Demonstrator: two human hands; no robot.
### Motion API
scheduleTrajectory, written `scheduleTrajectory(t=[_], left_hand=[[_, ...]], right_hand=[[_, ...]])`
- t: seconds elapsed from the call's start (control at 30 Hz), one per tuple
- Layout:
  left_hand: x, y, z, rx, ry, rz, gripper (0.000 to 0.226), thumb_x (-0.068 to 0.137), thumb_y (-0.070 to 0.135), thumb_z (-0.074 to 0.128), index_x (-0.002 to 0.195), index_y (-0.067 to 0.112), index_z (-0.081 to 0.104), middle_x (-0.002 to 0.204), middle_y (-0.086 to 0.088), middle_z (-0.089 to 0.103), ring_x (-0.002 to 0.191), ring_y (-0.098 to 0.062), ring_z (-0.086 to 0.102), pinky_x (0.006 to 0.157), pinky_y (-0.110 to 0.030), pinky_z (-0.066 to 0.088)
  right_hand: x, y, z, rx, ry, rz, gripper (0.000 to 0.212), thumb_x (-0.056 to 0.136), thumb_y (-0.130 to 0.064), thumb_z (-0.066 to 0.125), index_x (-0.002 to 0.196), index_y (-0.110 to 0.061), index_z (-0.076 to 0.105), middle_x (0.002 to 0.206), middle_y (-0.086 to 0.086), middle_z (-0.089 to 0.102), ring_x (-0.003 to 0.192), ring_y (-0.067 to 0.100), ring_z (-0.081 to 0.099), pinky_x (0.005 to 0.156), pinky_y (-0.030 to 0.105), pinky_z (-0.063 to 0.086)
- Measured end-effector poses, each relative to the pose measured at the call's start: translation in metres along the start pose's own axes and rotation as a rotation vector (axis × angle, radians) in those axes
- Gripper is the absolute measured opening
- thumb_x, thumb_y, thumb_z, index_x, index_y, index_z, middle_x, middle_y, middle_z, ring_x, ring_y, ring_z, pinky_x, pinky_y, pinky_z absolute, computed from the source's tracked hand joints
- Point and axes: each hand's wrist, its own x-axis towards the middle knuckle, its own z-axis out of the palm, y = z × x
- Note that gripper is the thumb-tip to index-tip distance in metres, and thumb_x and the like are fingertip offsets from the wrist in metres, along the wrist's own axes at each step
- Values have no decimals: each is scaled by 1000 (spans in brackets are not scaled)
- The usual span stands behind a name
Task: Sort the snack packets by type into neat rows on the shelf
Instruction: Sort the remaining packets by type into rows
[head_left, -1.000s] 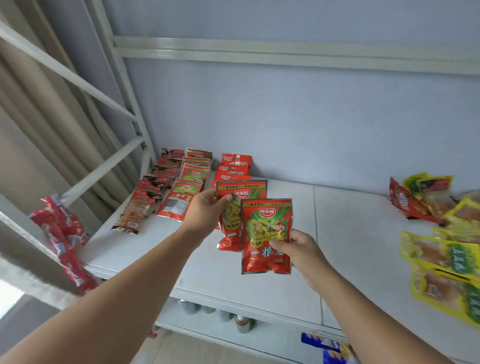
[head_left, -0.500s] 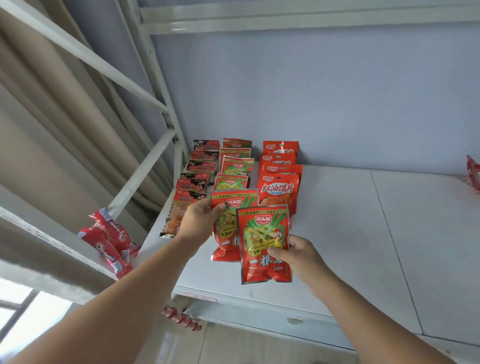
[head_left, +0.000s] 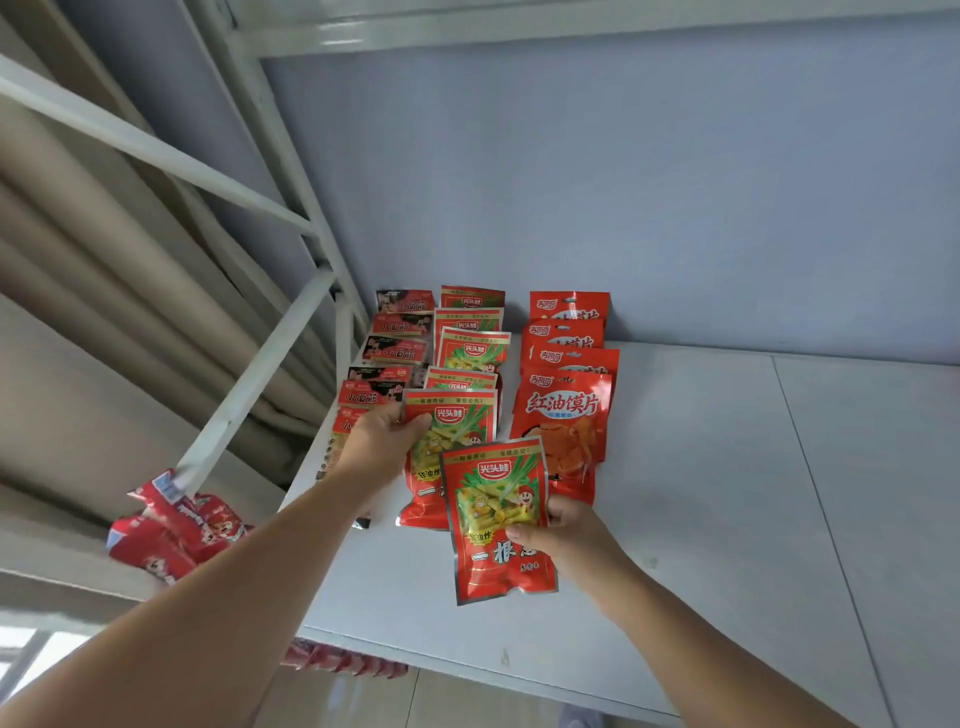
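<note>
Your left hand (head_left: 382, 447) holds the far packet (head_left: 457, 441) by its top left corner, with the thumb curled over the front. It is red with green stalks drawn on it. A red badge on it says 光头娃, and lower down you can read 非油炸. This packet hangs at the near end of the middle row (head_left: 470, 348), which is made of the same kind of packet. You cannot tell if its bottom edge touches the shelf (head_left: 727, 519).

Your right hand (head_left: 566, 535) pinches the near packet (head_left: 496, 519) by its right edge, with the thumb on the front and the fingers behind. It is the same kind, with 光头娃 on top and big white 一根 below. It is up off the shelf, at 5 o'clock from the far packet, and it covers that packet's lower right corner.

Three rows run back to the blue wall (head_left: 623, 182). At 9 o'clock from the middle row lies the dark row (head_left: 400, 327), marked 小面筋. At 3 o'clock lies the orange-red row (head_left: 566, 415), and its front packet says 红油馍片.

Some loose red packets (head_left: 176, 525) lie in a heap at 8 o'clock, off the shelf. A beige curtain (head_left: 104, 260) hangs at 9 o'clock, behind white frame bars (head_left: 156, 150).
</note>
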Motion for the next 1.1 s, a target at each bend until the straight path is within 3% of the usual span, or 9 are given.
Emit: scheduleTrajectory(t=[0.27, 0.43, 0.57, 0.73, 0.83, 1.0, 1.1], left_hand=[[37, 3, 6, 34, -52, -22, 12, 97, 37, 67, 101, 27, 72, 86, 10, 80, 74, -14, 78, 59, -29, 62], [65, 0, 2, 93, -98, -102, 18, 102, 38, 59, 96, 25, 70, 86, -1, 79, 78, -24, 78, 72, -39, 65], [80, -2, -2, 247, -146, -121, 22, 106, 36, 50, 95, 23, 64, 84, -3, 72, 70, -19, 70, 60, -28, 55], [86, -6, -3, 425, -183, -54, 19, 106, 24, 47, 99, 13, 60, 75, -2, 58, 51, -10, 49, 34, -14, 35], [83, -5, -4, 446, -200, -39, 17, 105, 22, 45, 110, 11, 58, 84, -5, 62, 54, -11, 50, 33, -16, 34], [77, 3, -7, 459, -212, 31, 10, 102, 23, 46, 102, 18, 55, 78, -1, 59, 52, -9, 47, 33, -13, 33], [75, 7, -11, 440, -199, 47, 16, 100, 22, 48, 113, 16, 56, 93, -2, 69, 55, -9, 53, 39, -19, 40]], right_hand=[[24, -2, 15, -39, 42, 80, 29, 79, -23, 85, 105, -22, 74, 100, -6, 79, 92, 15, 76, 93, 45, 58], [47, -13, 52, -130, 158, 127, 33, 79, -32, 85, 107, -21, 71, 101, -5, 77, 90, 14, 75, 88, 39, 60], [60, -16, 79, -241, 225, 122, 33, 80, -34, 83, 105, -19, 70, 102, -4, 76, 88, 12, 74, 80, 31, 60], [67, -13, 96, -401, 295, 122, 42, 79, -46, 81, 108, -21, 65, 103, -9, 74, 91, 11, 72, 75, 24, 57], [68, -12, 100, -467, 336, 132, 45, 77, -50, 81, 105, -22, 60, 102, -8, 72, 87, 9, 71, 71, 24, 56], [68, -13, 104, -517, 360, 129, 54, 77, -56, 79, 108, -20, 55, 107, -8, 71, 92, 12, 72, 81, 34, 61], [67, -15, 105, -529, 354, 131, 53, 79, -57, 77, 109, -20, 54, 108, -7, 71, 92, 12, 72, 80, 32, 61]])
